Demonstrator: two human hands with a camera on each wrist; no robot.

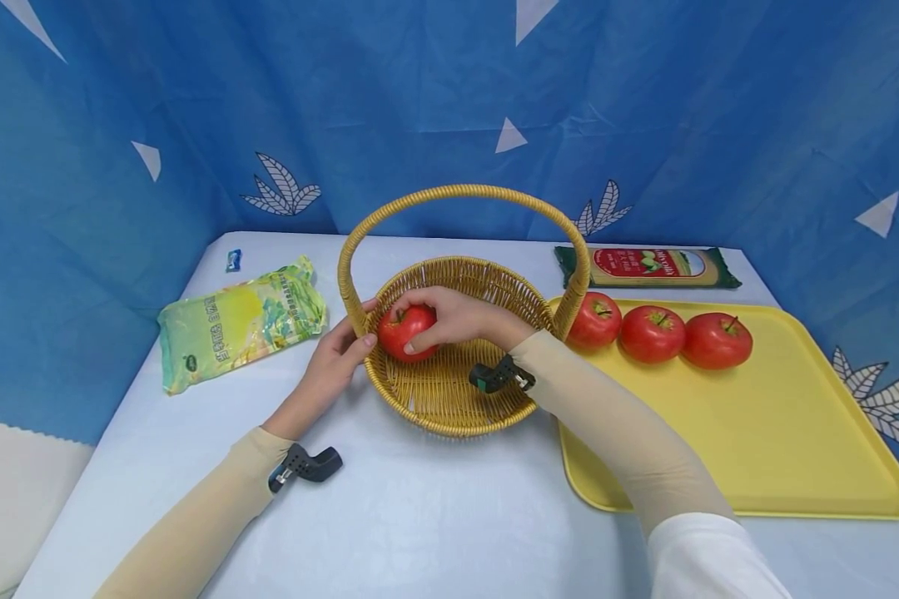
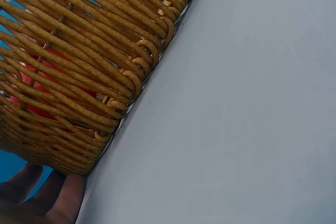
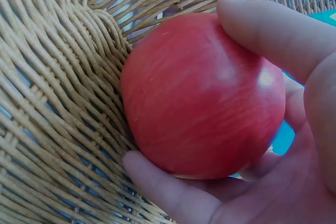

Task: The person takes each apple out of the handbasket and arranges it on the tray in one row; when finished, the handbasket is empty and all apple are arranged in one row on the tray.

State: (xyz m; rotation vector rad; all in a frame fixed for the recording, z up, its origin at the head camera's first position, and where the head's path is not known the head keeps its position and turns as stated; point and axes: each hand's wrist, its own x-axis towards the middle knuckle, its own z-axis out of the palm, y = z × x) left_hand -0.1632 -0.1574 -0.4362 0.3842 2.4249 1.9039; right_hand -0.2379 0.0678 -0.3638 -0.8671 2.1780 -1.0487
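A red apple (image 1: 399, 337) is gripped by my right hand (image 1: 459, 316) inside the left part of a wicker basket (image 1: 460, 430). In the right wrist view the thumb lies over the top of the apple (image 3: 202, 98), the other fingers curl round its far side and underside, and it sits close against the woven wall. My left hand (image 1: 335, 356) holds the basket's left side near the foot of the arched handle (image 1: 460, 192), thumb at the rim. Seen from the left wrist, its fingers (image 2: 65, 198) reach round the outside of the weave.
To the right, a yellow tray (image 1: 757, 441) bears three red apples (image 1: 652, 334) along its back edge. Behind it lies a long green-ended packet (image 1: 648, 267). On the left are a green-yellow pouch (image 1: 243, 324) and a tiny blue packet (image 1: 233, 260). A blue curtain (image 1: 434, 100) backs the table.
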